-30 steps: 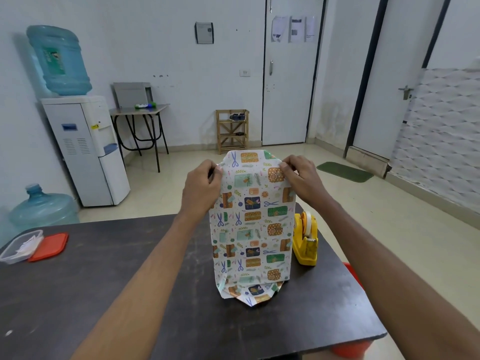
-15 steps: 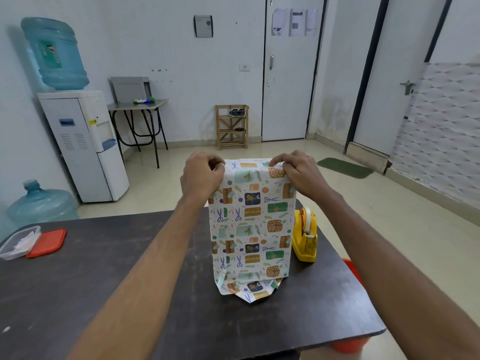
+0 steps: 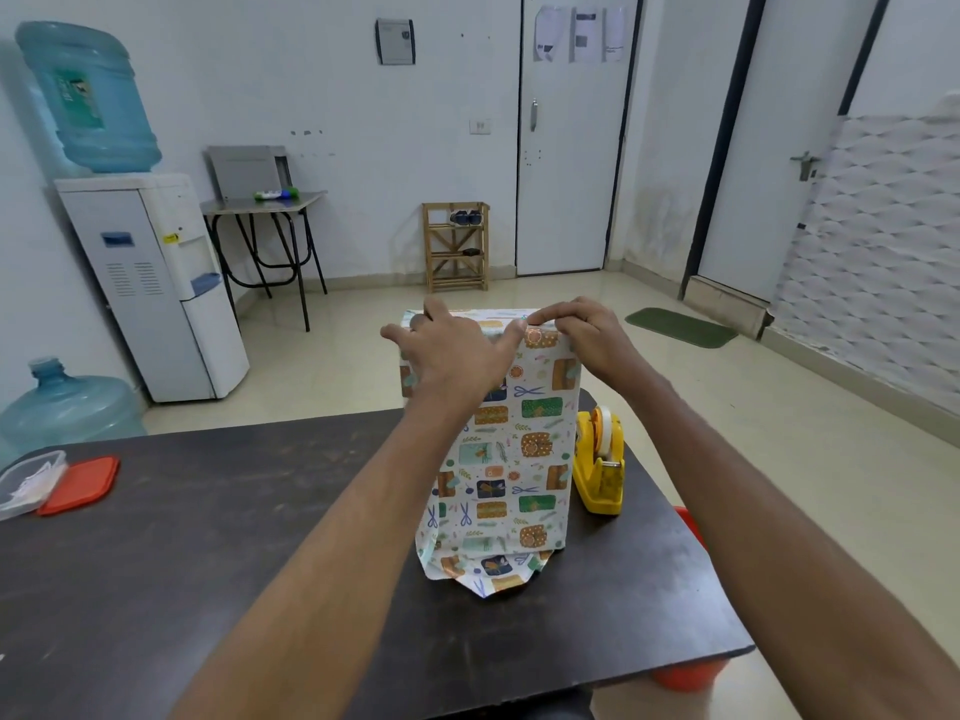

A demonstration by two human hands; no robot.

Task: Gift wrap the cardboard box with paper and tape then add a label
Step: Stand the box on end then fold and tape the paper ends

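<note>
A tall box wrapped in patterned gift paper (image 3: 511, 459) stands upright on the dark table (image 3: 208, 553), loose paper folded out at its base. My left hand (image 3: 447, 350) lies flat with spread fingers across the top of the box, pressing the paper down. My right hand (image 3: 582, 335) holds the top right edge, fingers curled over the fold and thumb on the paper. A yellow tape dispenser (image 3: 600, 462) stands just right of the box.
A clear plastic container (image 3: 26, 485) and its red lid (image 3: 80, 484) lie at the table's left edge. A red stool (image 3: 685, 672) shows below the table's right corner. Water dispenser (image 3: 150, 283), spare bottle (image 3: 67, 407) and doors stand beyond.
The raised paper flap at the top has been folded down flat. My left hand went from pinching the top edge to lying flat on the top; my right hand stays at the right edge.
</note>
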